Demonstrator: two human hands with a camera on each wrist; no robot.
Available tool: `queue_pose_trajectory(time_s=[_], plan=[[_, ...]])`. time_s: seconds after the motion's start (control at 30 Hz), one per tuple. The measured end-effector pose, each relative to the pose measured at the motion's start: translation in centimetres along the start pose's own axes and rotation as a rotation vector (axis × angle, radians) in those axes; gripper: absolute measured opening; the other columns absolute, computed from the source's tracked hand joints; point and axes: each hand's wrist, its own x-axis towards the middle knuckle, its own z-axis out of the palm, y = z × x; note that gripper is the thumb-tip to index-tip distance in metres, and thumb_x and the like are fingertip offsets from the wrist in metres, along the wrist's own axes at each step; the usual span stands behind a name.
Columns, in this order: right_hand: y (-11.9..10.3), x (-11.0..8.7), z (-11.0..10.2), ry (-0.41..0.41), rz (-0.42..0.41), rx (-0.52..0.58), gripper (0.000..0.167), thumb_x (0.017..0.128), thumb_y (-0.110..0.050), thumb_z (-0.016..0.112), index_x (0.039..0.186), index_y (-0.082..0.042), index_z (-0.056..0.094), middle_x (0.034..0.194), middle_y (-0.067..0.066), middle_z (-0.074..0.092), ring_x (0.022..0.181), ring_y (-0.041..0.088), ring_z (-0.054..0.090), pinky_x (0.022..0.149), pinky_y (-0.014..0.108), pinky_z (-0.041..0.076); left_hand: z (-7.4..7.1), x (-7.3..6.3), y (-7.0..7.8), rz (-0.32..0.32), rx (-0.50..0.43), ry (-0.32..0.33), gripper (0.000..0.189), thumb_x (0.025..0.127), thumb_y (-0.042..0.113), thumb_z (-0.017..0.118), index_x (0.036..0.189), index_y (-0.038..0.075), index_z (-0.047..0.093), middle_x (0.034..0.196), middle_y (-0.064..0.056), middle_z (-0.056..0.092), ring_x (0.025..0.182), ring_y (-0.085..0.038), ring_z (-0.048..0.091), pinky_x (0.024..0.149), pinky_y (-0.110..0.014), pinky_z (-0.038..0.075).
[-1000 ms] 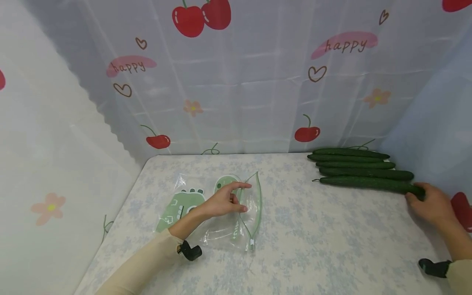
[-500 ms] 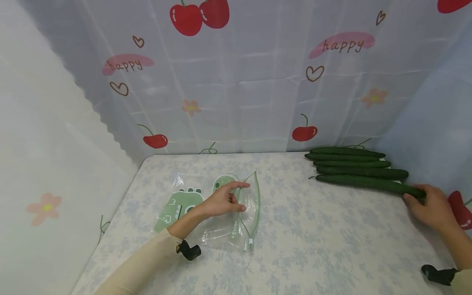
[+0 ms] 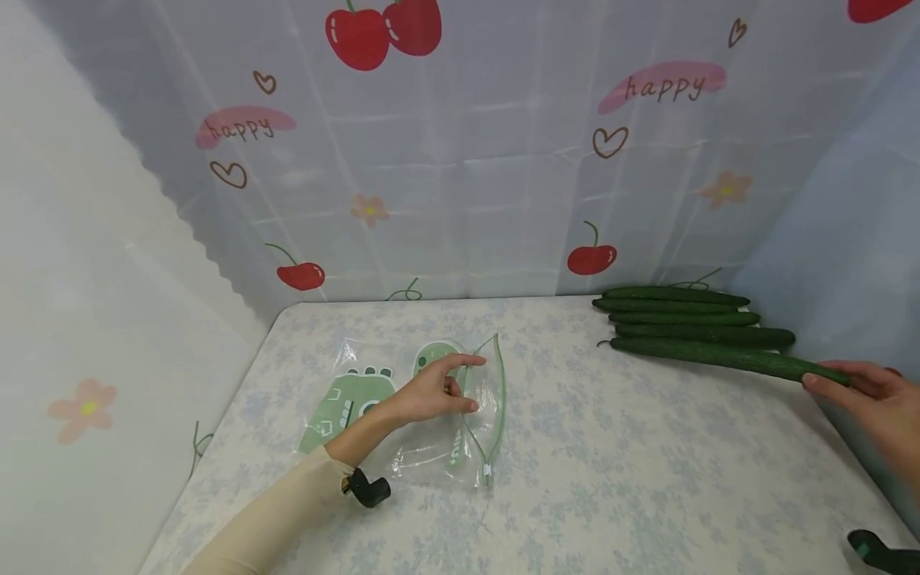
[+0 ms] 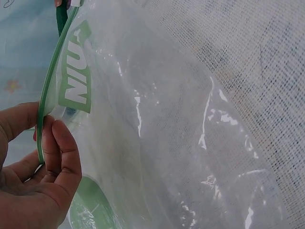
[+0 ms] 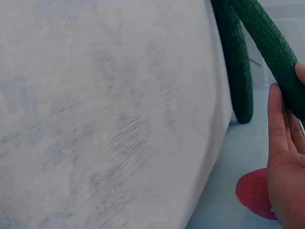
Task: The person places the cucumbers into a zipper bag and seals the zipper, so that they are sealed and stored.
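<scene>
A clear zip bag (image 3: pixel 431 459) with green cartoon prints lies on the table, its green-edged mouth (image 3: pixel 501 399) gaping to the right. My left hand (image 3: pixel 434 391) grips the bag at its mouth; in the left wrist view, the green zip strip (image 4: pixel 49 76) runs between thumb and curled fingers. On the right, my right hand (image 3: pixel 873 395) holds a long dark green cucumber (image 3: pixel 711 355) by its right end, thumb on one side and fingers on the other. The right wrist view shows this cucumber (image 5: pixel 271 43) slanting away from another cucumber (image 5: pixel 238 71).
Several more cucumbers (image 3: pixel 704 335) lie side by side at the table's back right, just behind the held one. A pale floral cloth covers the table (image 3: pixel 611 479). Curtains (image 3: pixel 467 200) printed with cherries rise along the back and sides.
My right hand has moved right, and the near cucumber's gripped end has swung out with it, away from the row. My left hand stays in place on the bag.
</scene>
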Motion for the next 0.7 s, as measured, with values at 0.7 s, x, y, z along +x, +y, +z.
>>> queue_pose_trajectory(time_s=[0.7], plan=[[-2.2,-0.4,0.4,-0.171,-0.220,0.786,0.029,0.101,0.015,0.063,0.118,-0.002,0.079,0.112,-0.007,0.074,0.087,0.005,0.080,0.080,0.016,0.062,0.0,-0.1,0.1,0.004,0.005,0.008,0.076,0.095,0.013,0.083,0.163,0.014,0.047,0.122,-0.028,0.055,0.067,-0.013,0.046,0.063,-0.025,0.041]])
